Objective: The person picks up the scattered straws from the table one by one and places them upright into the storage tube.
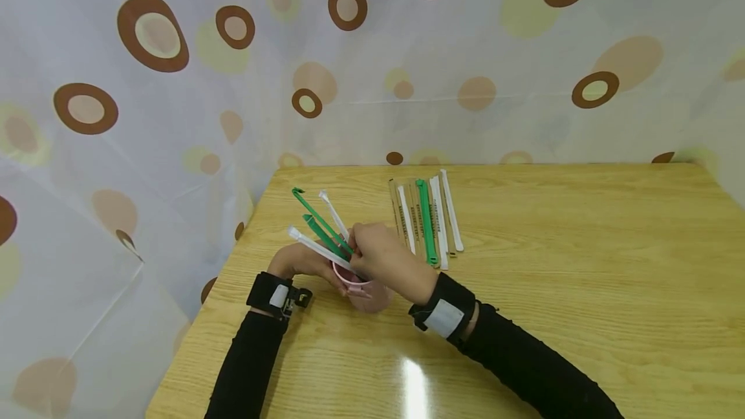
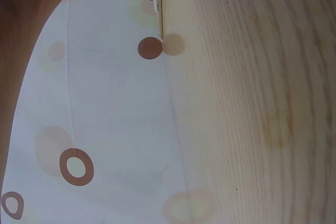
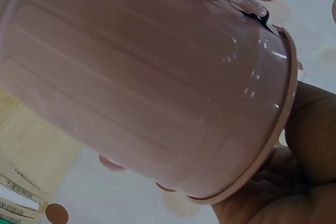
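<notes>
In the head view my left hand (image 1: 305, 265) grips a pink ribbed cup (image 1: 372, 299) from its left side. Wrapped straws lean out of its mouth toward the upper left: a bent green straw (image 1: 317, 215), a wider green one (image 1: 319, 233) and white ones (image 1: 317, 242). At the cup's mouth, my right hand (image 1: 390, 260) has its fingers curled among the straws' lower ends; which straw they pinch is hidden. The right wrist view is filled by the cup's side (image 3: 136, 77), with my right hand (image 3: 310, 156) at its rim. Only a dark strip of the left arm shows in the left wrist view.
Behind my right hand, a row of several wrapped straws (image 1: 427, 222) lies on the wooden table (image 1: 582, 264): white, green and clear-brown printed ones. A patterned curtain (image 1: 372, 50) hangs along the back and left. Black straps (image 1: 448, 309) circle both wrists.
</notes>
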A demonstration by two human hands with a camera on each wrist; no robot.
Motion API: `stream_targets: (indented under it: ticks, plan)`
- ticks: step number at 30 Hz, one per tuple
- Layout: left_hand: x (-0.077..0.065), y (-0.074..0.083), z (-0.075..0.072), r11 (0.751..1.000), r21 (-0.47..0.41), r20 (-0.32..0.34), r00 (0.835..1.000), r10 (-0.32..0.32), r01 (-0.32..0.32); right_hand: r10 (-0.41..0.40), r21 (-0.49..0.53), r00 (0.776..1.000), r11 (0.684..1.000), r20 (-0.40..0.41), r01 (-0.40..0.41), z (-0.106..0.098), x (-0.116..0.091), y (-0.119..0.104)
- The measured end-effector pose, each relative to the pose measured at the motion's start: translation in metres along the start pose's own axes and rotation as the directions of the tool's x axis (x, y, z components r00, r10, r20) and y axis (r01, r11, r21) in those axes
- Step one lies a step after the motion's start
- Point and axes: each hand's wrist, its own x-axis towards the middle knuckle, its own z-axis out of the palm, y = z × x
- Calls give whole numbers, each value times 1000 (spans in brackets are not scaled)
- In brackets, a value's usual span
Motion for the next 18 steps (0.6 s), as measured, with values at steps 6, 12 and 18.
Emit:
stream_targets:
  ticks: [6, 12, 18]
  plan:
    - [1, 1, 2, 999, 26, 3, 1000, -23, 23, -8, -110, 1000, 994, 9, 9, 3, -1, -4]
    - [2, 1, 1, 999, 43, -7, 1000, 15, -15, 3, -107, 1000, 994, -12, -4, -7, -6, -5]
    - [0, -2, 0, 999, 28, -10, 1000, 26, -25, 2, -79, 999, 997, -40, -5, -18, -10, -3]
